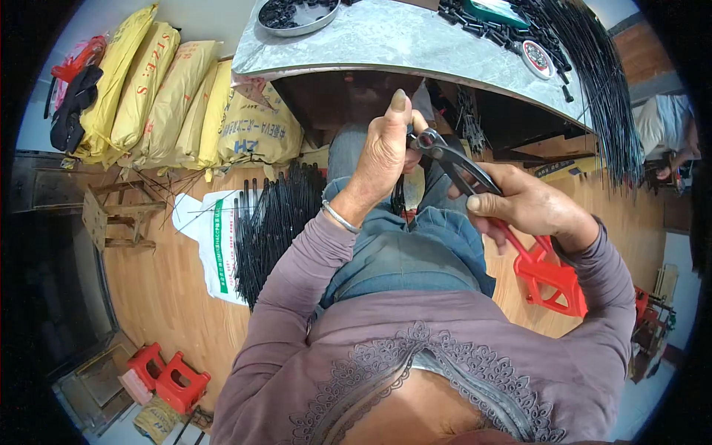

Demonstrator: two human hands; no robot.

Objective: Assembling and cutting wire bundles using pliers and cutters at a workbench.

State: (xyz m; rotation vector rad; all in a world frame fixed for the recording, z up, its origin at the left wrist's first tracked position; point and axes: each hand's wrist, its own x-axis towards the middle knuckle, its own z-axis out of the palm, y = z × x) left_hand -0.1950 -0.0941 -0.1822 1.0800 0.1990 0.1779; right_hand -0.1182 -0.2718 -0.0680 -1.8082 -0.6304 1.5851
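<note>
In front of my lap, my right hand is wrapped around a pair of red-handled end-cutting pliers, their dark jaws pointing to the left. Right beside those jaws is my left hand, its thumb raised and the other fingers curled in. A small dark piece shows between its fingers and the jaws, but most of it is hidden. Just below, a few thin black rods show between my knees. Across a white sack on the floor to my left lies a pile of black rods.
Ahead stands a grey marble-patterned table with a metal tray of black parts. Long black rods hang over its right end. Yellow sacks lean at the left, near a wooden stool. A red stool and another person are on the right.
</note>
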